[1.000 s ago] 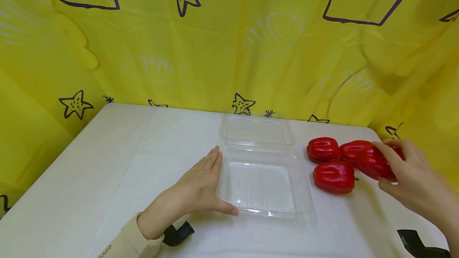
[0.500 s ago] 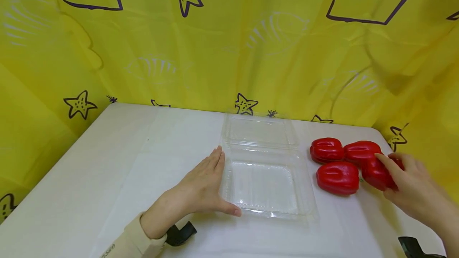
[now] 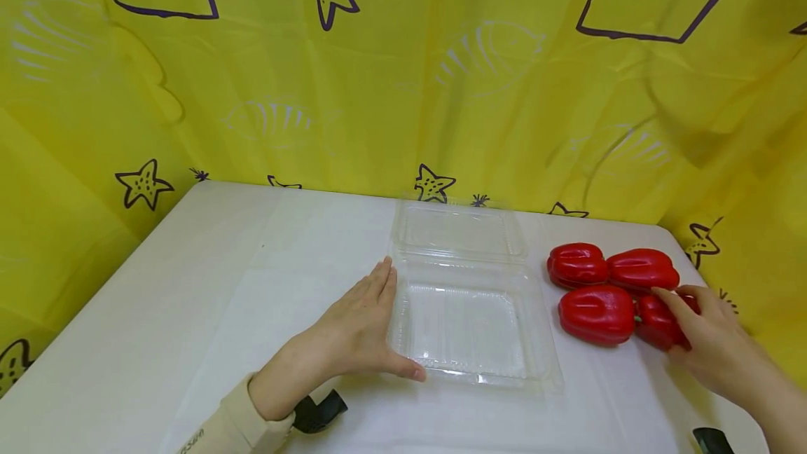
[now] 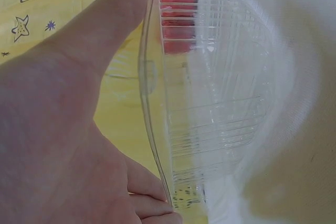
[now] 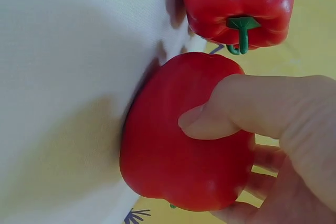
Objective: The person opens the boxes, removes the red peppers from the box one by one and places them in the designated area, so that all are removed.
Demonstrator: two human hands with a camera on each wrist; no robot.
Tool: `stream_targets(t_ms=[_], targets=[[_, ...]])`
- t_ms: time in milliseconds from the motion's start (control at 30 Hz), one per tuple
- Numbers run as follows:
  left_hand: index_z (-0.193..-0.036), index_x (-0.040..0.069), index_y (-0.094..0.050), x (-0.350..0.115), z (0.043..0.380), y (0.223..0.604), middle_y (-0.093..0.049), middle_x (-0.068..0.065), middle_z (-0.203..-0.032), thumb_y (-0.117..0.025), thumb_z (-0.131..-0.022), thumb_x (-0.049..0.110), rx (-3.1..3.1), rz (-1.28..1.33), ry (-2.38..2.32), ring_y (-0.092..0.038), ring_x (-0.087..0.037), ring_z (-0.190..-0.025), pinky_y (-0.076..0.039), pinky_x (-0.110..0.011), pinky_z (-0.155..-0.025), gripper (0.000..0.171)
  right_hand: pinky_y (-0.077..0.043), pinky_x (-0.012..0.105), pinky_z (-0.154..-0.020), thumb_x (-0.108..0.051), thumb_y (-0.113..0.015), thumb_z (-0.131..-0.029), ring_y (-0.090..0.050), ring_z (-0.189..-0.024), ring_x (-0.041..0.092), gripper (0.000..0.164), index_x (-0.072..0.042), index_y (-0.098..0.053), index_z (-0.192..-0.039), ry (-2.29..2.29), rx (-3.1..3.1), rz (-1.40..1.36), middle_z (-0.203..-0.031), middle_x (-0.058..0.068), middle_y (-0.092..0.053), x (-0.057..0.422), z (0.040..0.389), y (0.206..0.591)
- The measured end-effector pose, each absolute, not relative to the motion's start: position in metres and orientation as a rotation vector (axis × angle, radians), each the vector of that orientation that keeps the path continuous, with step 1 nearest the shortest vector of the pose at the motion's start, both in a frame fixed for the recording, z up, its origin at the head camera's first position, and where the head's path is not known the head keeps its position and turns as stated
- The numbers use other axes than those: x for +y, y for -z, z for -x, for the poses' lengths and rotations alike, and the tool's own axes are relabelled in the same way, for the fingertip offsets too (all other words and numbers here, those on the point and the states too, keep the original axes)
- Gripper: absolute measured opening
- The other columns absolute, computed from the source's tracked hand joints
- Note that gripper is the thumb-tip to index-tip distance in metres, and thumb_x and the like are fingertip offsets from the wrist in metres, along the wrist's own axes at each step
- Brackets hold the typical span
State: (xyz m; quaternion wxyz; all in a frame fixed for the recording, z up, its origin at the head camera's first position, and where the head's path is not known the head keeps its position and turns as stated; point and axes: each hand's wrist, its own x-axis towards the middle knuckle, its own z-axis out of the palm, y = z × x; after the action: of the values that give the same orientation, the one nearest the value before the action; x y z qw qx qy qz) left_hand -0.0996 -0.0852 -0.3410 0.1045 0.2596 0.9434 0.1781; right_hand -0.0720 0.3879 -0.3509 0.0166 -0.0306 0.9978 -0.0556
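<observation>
A clear plastic clamshell container point(image 3: 463, 328) lies unfolded on the white table, its lid point(image 3: 457, 231) toward the back. My left hand point(image 3: 353, 328) rests along its left side, fingers straight and thumb stretched to the front corner; the left wrist view has them at the rim point(image 4: 149, 124). On the right, my right hand point(image 3: 719, 342) grips a red bell pepper point(image 5: 181, 140), thumb on one side and fingers round the other, with the pepper against the tabletop. Next to it lies another bell pepper point(image 3: 595, 315), its green stem facing the held one. Two more, a left one point(image 3: 576, 265) and a right one point(image 3: 643, 270), lie behind.
A yellow patterned curtain point(image 3: 378, 90) hangs round the back and sides of the white table point(image 3: 265, 251). The peppers sit just right of the container. A black strap end point(image 3: 320, 412) shows below the left wrist.
My right hand has brought its bell pepper down and toward the front, from overlapping the back right pepper to beside the front one. The left hand stays at the container.
</observation>
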Motion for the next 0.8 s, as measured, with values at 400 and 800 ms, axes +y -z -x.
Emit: stream_targets(t_ms=[400, 800], targets=[[-0.154, -0.01, -0.015, -0.0852, 0.0991, 0.3395, -0.008, -0.025, -0.164, -0.079, -0.061, 0.074, 2.797, -0.788, -0.515, -0.013, -0.035, -0.154, -0.019, -0.046, -0.125, 0.14, -0.043, 0.071, -0.076, 0.011, -0.081, -0.058, -0.028, -0.108, 0.057, 0.077, 0.011, -0.044, -0.124, 0.267, 3.223, 0.154, -0.123, 0.04, -0.032, 0.3838, 0.0743, 0.3533], [-0.155, -0.008, -0.014, -0.0857, 0.0987, 0.338, -0.005, -0.023, -0.165, -0.077, -0.061, 0.077, 2.784, -0.77, -0.509, -0.011, -0.033, -0.154, -0.017, -0.045, -0.126, 0.141, -0.042, 0.064, -0.072, 0.012, -0.079, -0.059, -0.036, -0.098, 0.052, 0.06, 0.009, -0.053, -0.112, 0.289, 3.309, 0.276, -0.113, 0.036, -0.042, 0.3863, 0.0733, 0.3552]])
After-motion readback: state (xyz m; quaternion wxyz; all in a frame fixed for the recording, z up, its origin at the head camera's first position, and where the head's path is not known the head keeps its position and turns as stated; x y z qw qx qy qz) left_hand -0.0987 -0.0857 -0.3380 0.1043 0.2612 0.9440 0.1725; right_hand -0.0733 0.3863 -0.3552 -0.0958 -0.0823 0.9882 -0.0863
